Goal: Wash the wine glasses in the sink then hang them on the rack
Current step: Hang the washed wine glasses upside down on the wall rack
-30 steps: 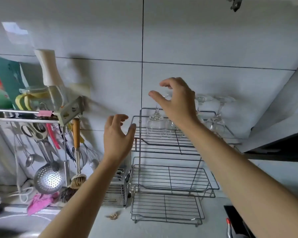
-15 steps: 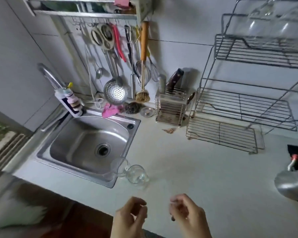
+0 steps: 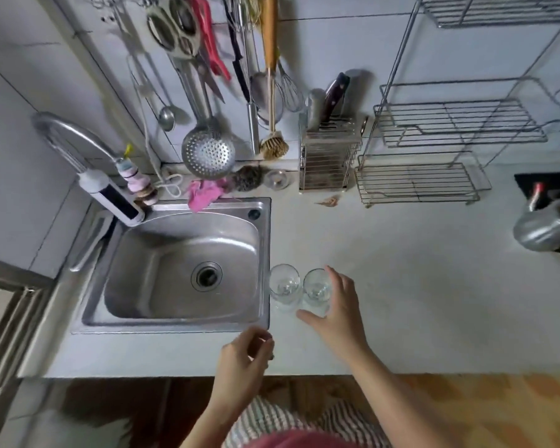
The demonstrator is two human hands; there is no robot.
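Countertop (image 3: 417,302) by the sink rim (image 3: 266,253) bears two wine glasses (image 3: 284,284); right hand (image 3: 340,315) spreads beside one, left hand (image 3: 243,360) loosely curled.

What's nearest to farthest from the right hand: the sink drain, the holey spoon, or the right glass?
1. Right glass, just beside the right hand.
2. Sink drain, off to the left.
3. Holey spoon, hanging on the back wall.
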